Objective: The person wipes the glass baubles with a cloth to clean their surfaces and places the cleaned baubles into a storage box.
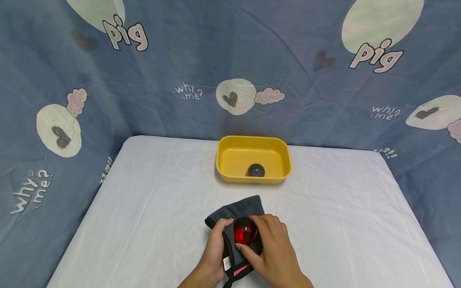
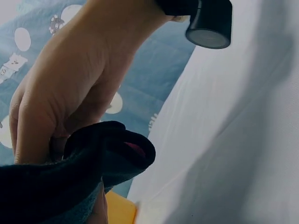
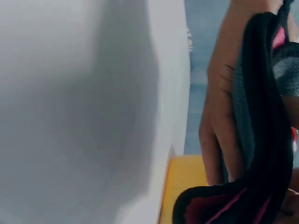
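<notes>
A dark grey cloth (image 1: pixel 246 206) with black edging, a pink underside and a white tag lies over my left hand (image 1: pixel 214 250), which grips it with the thumb on top. Against the cloth sits a shiny red ball (image 1: pixel 245 231), dark across its upper part. My right hand (image 1: pixel 275 248) pinches the ball between thumb and fingers, from its right side. In the left wrist view the folded cloth (image 2: pixel 46 191) hides part of the fingers. The right wrist view has the cloth's black edge (image 3: pixel 268 116) in front of fingers, with only a sliver of red ball showing.
Beyond the hands, a yellow plastic tub (image 1: pixel 253 180) stands near the far edge of the white-covered table (image 1: pixel 144 224). Inside it, by the near wall, rests a dark shiny ball (image 1: pixel 256 170). A blue printed curtain (image 1: pixel 201 52) hangs behind and along the sides.
</notes>
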Motion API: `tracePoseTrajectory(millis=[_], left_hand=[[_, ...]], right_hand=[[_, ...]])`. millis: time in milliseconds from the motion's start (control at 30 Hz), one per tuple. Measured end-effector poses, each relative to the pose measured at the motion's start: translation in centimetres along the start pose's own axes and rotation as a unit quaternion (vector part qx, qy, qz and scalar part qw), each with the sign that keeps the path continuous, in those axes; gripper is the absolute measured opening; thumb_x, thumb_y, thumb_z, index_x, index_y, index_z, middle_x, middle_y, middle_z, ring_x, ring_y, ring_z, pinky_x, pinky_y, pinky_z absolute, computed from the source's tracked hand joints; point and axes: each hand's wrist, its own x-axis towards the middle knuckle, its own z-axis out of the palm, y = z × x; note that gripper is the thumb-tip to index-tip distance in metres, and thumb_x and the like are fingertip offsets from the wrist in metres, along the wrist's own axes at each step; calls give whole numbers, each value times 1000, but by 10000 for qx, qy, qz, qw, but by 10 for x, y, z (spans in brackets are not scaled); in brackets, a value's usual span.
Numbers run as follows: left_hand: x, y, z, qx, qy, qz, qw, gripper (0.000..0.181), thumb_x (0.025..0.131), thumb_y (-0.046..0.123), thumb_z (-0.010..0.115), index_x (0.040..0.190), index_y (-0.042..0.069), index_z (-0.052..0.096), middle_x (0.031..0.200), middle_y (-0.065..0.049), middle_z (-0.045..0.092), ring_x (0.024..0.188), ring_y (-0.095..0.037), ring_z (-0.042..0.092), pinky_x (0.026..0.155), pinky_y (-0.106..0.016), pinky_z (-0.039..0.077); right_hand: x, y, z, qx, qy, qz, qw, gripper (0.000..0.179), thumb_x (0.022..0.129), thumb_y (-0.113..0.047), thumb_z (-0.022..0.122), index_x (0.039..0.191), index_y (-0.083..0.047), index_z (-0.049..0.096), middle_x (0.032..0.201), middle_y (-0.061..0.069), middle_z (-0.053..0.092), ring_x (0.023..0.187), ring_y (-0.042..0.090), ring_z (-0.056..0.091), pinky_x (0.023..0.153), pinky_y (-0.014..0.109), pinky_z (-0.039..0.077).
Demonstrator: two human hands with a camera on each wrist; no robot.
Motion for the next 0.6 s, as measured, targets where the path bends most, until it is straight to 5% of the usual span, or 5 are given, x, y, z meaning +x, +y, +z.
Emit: tracePoseTrajectory(millis=[300, 600], left_hand=[[1, -2, -1, 13, 70, -119, 9999, 71, 102, 42, 36, 157, -4, 27, 149, -16, 49, 126, -23, 56, 115, -45, 41], [1, -2, 0, -55, 71, -126, 9999, 67, 102, 43, 37, 152, -2, 33, 138, -13, 54, 119, -21, 61, 107, -39, 49]], right_hand=[[2, -1, -2, 419, -537, 869, 9939, 62, 82, -53, 86, 125, -12, 68, 109, -11, 61, 103, 7, 48, 89, 37, 47], [-3, 0, 4, 418, -63, 1038, 9937, 44, 87, -50, 83, 106, -10, 78, 102, -14, 50, 101, 6, 40, 79, 29, 44]])
